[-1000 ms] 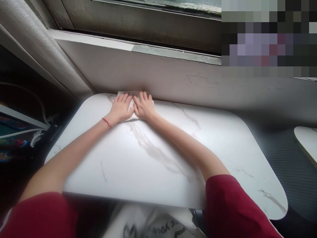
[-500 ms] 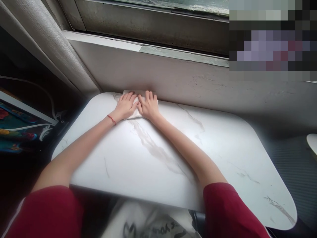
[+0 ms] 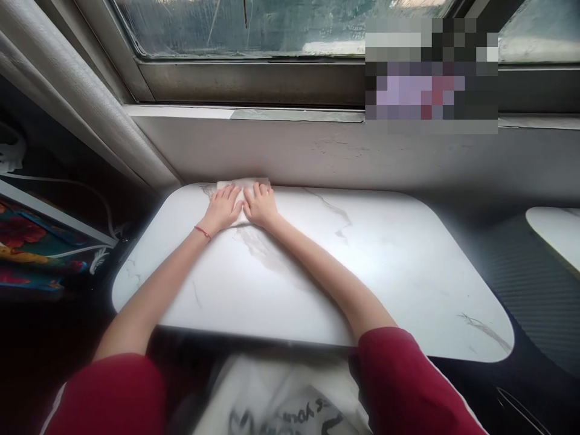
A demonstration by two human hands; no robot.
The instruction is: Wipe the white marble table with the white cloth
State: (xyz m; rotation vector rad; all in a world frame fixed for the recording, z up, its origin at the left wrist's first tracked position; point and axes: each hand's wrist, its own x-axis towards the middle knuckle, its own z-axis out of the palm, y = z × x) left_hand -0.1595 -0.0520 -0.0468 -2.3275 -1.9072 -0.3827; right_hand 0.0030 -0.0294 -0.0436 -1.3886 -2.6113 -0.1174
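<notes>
Both my hands lie flat on a white folded cloth (image 3: 242, 184) at the far edge of a white marble-patterned table (image 3: 385, 266), right against the wall below the window. My left hand (image 3: 223, 207) presses the cloth's left part with fingers stretched out; a red string sits on its wrist. My right hand (image 3: 260, 204) lies beside it, touching it, fingers also flat on the cloth. Most of the cloth is hidden under the hands.
A grey wall (image 3: 362, 157) and window sill (image 3: 290, 113) rise directly behind the table. A curtain (image 3: 81, 103) hangs at the left, with colourful fabric (image 3: 31, 241) below it. A second white tabletop (image 3: 557, 232) shows at the right edge.
The hands stay flat on the cloth at the same spot. The camera has tilted up, so more of the window shows now.
</notes>
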